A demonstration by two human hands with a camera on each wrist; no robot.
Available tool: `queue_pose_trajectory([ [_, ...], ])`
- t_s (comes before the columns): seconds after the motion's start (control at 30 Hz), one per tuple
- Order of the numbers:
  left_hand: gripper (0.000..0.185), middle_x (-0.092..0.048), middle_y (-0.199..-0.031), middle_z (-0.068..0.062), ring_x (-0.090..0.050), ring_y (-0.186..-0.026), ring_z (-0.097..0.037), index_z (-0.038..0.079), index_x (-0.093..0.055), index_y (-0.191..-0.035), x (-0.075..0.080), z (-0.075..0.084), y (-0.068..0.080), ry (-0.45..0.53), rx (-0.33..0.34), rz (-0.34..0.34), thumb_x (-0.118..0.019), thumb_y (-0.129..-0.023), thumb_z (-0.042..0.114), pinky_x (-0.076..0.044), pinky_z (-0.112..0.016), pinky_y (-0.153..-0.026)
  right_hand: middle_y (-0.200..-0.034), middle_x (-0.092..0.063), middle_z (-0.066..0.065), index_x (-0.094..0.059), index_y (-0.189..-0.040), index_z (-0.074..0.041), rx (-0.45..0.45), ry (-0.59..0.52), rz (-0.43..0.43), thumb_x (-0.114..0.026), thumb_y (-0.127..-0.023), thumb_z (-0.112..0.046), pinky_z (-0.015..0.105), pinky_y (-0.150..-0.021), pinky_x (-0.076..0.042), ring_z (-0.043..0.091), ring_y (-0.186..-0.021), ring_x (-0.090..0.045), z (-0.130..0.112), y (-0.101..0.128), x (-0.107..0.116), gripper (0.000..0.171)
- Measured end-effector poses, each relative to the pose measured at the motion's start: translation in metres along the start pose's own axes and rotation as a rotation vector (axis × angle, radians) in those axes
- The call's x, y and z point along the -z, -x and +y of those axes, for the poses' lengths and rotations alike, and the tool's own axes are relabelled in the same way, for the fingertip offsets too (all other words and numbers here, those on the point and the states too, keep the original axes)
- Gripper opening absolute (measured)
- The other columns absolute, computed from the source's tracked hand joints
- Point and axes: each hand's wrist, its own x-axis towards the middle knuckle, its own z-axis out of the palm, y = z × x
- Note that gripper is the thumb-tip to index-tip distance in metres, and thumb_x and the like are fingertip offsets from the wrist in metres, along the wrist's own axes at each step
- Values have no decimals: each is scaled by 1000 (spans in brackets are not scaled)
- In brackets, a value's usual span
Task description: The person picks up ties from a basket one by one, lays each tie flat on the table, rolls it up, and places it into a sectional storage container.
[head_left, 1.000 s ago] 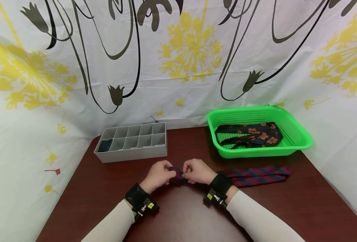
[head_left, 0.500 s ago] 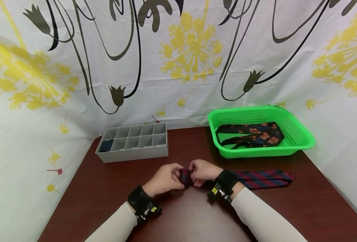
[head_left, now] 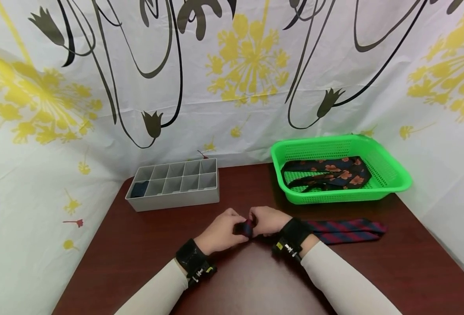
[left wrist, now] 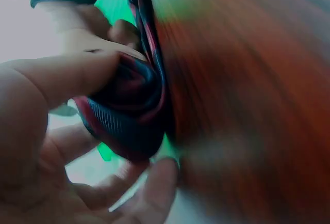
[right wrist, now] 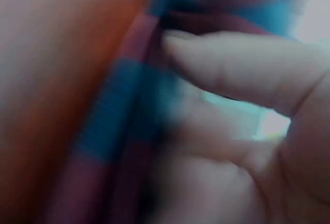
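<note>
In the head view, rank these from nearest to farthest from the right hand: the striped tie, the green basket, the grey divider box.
From the right hand:
1. Striped tie: pinched in the fingers at its rolled end, the rest lying flat out to the right.
2. Green basket: behind and to the right, with a floral tie inside.
3. Grey divider box: behind and to the left, slightly farther.
</note>
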Motion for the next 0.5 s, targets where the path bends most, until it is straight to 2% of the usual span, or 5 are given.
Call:
queue_pose_trajectory([
  [0.1, 40, -65, -104, 1, -59, -93, -10, 13, -78, -123, -6, 6, -9, -85, 2, -19, -87, -89, 32, -52, -23, -82, -82, -70, 8, -60, -105, -10, -117, -131, -141, -81, -80, -12, 31, -55, -57, 20, -62, -68, -11, 15, 20, 33],
  [0.23, 37, -63, -92, 4, -53, -83, -7, 15, -80, -114, -12, 11, -18, -124, 30, -34, -89, -84, 35, -47, -21, -72, -80, -73, 8, -63, -102, -8, -172, -156, -198, -79, -88, -23, 30, -57, -58, 18, -64, -69, -9, 24, 33, 26],
  [0.37, 42, -65, -91, 5, -54, -84, -8, 14, -80, -109, -13, 9, -22, -69, 46, -37, -95, -76, 36, -47, -22, -72, -70, -70, 5, -69, -86, -9, -174, -164, -172, -78, -94, -36, 28, -54, -56, 15, -59, -65, -3, 24, 33, 29],
  [0.5, 49, -69, -96, 6, -60, -85, -8, 16, -77, -113, -10, -2, -19, 97, 53, -45, -98, -71, 29, -53, -23, -74, -66, -65, 1, -69, -77, -10, -174, -175, -142, -79, -94, -32, 26, -51, -51, 13, -56, -62, 3, 20, 29, 29],
])
